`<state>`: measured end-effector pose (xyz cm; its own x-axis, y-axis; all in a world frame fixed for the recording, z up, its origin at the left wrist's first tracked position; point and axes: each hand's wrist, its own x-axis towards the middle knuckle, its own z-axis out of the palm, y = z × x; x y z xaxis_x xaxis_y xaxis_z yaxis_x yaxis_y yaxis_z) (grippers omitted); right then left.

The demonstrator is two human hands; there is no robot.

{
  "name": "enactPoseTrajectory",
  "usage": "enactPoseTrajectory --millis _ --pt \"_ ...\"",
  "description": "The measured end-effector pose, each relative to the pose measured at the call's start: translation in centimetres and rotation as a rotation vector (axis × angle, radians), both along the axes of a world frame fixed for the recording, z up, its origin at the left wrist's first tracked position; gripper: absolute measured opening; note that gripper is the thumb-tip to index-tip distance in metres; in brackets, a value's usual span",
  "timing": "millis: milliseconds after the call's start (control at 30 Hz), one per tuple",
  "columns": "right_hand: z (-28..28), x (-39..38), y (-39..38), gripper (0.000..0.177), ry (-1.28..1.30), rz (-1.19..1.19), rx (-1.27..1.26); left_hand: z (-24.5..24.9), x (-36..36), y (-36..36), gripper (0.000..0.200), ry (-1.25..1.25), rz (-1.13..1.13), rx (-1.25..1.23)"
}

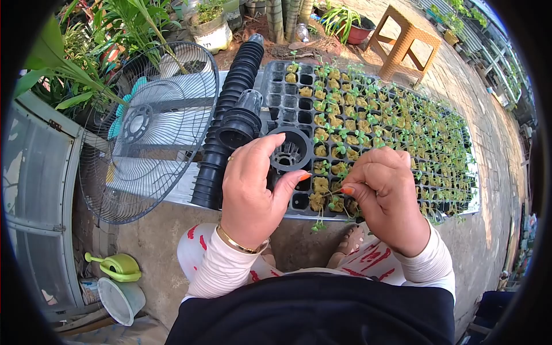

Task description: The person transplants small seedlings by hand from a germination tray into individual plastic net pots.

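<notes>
My left hand [253, 181] grips a black net pot [308, 144] by its rim, with the pot's mouth facing up and its slotted base showing inside. Thumb and fingers of my right hand [386, 192] are pinched together on a thin green seedling [330, 190] at the near edge of the tray. A black seedling tray [289, 117] lies under both hands. Most of its cells hold yellowish-brown sponge plugs [317, 201] with small green sprouts, while several cells on its left side are bare.
Left of the tray lie a long stack of black net pots [236, 86], a shorter stack [238, 127] and a wire fan guard [152, 126]. A woven-pattern stool [405, 43] stands behind. On the ground are a green watering can [119, 267] and a bucket [122, 300].
</notes>
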<state>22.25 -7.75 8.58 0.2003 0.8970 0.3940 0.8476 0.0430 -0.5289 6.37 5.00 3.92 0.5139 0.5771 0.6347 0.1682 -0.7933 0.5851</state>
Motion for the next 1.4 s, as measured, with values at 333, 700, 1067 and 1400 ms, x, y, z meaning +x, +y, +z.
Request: enactPoseTrajectory --millis 333,700,1067,1400 --pt "-0.7 0.7 0.2 0.007 0.18 0.04 -0.125 0.9 -0.8 -0.4 0.054 0.073 -0.023 0.015" --pt "-0.3 -0.4 -0.1 0.007 -0.092 0.007 -0.006 3.3 -2.4 -1.6 0.039 0.162 -0.106 0.11" --pt "-0.6 0.2 -0.2 0.005 0.112 -0.004 -0.095 2.6 -2.2 -1.4 0.042 0.146 -0.034 0.134" --pt "-0.5 0.2 -0.3 0.005 0.08 -0.012 -0.061 2.7 -2.3 -1.3 0.04 0.104 0.041 0.18"
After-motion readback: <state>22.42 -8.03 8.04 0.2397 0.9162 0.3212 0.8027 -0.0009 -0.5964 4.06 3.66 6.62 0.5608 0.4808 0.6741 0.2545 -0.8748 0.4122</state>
